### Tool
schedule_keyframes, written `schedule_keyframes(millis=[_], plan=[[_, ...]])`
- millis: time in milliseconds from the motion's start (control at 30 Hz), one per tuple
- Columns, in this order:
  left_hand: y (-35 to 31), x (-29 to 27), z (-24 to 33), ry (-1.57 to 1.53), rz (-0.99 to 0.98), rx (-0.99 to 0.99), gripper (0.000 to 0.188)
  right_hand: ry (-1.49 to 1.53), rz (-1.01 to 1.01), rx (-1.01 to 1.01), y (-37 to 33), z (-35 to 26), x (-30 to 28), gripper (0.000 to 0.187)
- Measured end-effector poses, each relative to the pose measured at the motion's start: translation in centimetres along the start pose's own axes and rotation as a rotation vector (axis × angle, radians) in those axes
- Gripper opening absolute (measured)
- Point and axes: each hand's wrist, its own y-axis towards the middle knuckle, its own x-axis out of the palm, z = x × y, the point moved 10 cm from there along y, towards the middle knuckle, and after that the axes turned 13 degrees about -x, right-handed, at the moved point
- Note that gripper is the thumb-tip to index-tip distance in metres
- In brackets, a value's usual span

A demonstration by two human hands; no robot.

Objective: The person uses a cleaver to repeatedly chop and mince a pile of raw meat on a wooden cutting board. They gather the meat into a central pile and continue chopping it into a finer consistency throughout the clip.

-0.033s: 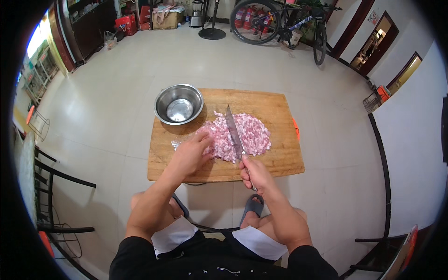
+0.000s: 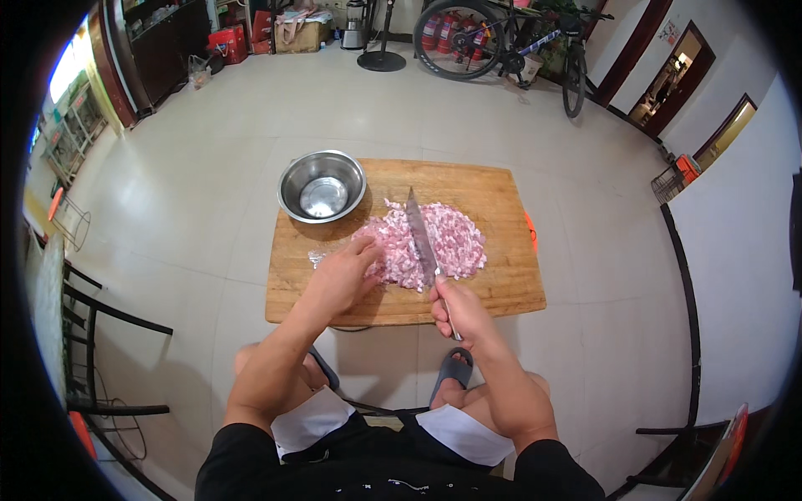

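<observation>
A spread of chopped pink-and-white meat [image 2: 455,238] covers the middle of the wooden cutting board [image 2: 493,188]. My right hand [image 2: 461,311] is wrapped round the handle of a kitchen knife [image 2: 420,234]. Its long blade lies across the meat, tip pointing away from me, with chopped bits on both sides. My left hand [image 2: 341,274] rests at the left edge of the meat, fingers slightly bent and apart, some fingertips touching it. Nothing is visibly gripped there. Behind that hand, on the board's far left corner, stands an empty steel bowl [image 2: 288,188].
A small clear plastic scrap [image 2: 316,258] lies left of my left hand. Something orange [image 2: 531,232] shows at the board's right edge. My feet in grey slippers [image 2: 452,367] are below. Farther off are a bicycle [image 2: 501,42], a stand with a round base [image 2: 382,61] and chairs [image 2: 117,313].
</observation>
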Motion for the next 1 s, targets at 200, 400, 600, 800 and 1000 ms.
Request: schedule_keyframes(millis=[200, 400, 600, 800, 1000], plan=[[-1.0, -0.7, -0.6, 0.039, -0.027, -0.069, 0.056, 0.067, -0.004, -0.339, -2.2, -5.8, 0.2, 0.042], [-2.1, -1.3, -1.0, 0.066, -0.021, -0.088, 0.052, 0.104, 0.007, 0.087, -0.3, 1.3, -0.3, 0.045], [-2.8, -1.6, -0.2, 0.086, -0.013, -0.065, 0.05, 0.101, -0.03, -0.243, -2.4, -4.1, 0.5, 0.043], [-2.8, -1.7, 1.0, 0.111, -0.005, -0.042, 0.05, 0.0, -0.049, -0.119, -0.3, -0.8, 0.8, 0.04], [-2.8, -1.8, 1.4, 0.112, -0.046, -0.097, 0.055, 0.007, -0.03, -0.097, -0.8, -1.6, 0.5, 0.044]])
